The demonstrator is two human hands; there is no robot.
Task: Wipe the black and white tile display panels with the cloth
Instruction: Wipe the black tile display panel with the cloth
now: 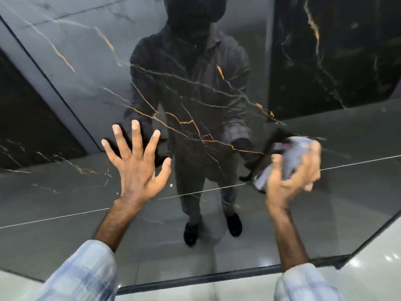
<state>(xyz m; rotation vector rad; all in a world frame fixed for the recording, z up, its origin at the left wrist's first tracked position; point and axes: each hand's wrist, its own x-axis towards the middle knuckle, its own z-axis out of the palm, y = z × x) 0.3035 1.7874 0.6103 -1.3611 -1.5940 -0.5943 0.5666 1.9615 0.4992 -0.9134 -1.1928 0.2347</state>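
Observation:
A glossy black tile panel [86, 88] with gold and white veins fills the view and mirrors a person in dark clothes. My left hand [136, 166] is spread wide with straight fingers, its fingertips at the panel's surface left of centre. My right hand [293, 170] grips a bunched pale grey-blue cloth [290, 157] close to the panel on the right; the hand and cloth are blurred. Whether the cloth touches the tile I cannot tell.
A second dark veined panel [336, 51] stands at the upper right. A grey frame strip [43, 88] runs diagonally on the left beside another dark panel [26, 118]. Light glossy floor [368, 274] lies below the panel's bottom edge.

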